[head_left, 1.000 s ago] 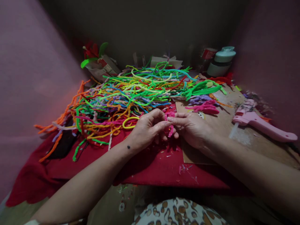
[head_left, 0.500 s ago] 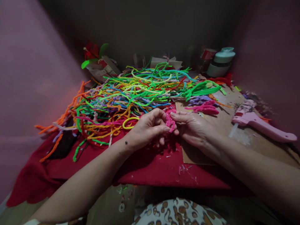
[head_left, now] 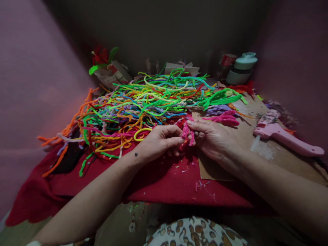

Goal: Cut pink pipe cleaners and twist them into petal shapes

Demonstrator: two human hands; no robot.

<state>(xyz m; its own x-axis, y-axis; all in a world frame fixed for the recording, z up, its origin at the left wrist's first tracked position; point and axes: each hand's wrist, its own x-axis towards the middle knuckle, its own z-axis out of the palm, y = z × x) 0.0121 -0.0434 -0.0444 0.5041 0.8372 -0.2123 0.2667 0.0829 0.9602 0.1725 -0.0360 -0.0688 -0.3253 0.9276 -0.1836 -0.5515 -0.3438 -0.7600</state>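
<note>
A short pink fuzzy stem (head_left: 188, 132), bent into a narrow folded shape, is held between my two hands over the red cloth (head_left: 164, 186). The fingers of my left hand (head_left: 164, 138) pinch its lower left side. At its upper end, the thumb and fingers of my right hand (head_left: 210, 135) are closed on it. Right behind my hands lies a big heap of many-coloured fuzzy stems (head_left: 153, 99). A bundle of pink looped stems (head_left: 225, 118) rests just beyond my right hand.
A pink glue gun (head_left: 284, 133) lies on the brown board (head_left: 246, 136) at the right. Yellow scissor handles (head_left: 142, 134) show by my left hand. At the back stand a mint-lidded jar (head_left: 241, 70) and a carton (head_left: 119, 72). A dark flat object (head_left: 66, 160) lies at left.
The pink stem has been turned and now looks more like two hanging strands. My left fingers have shifted slightly and curled in; my right fingers have moved slightly along its top.
</note>
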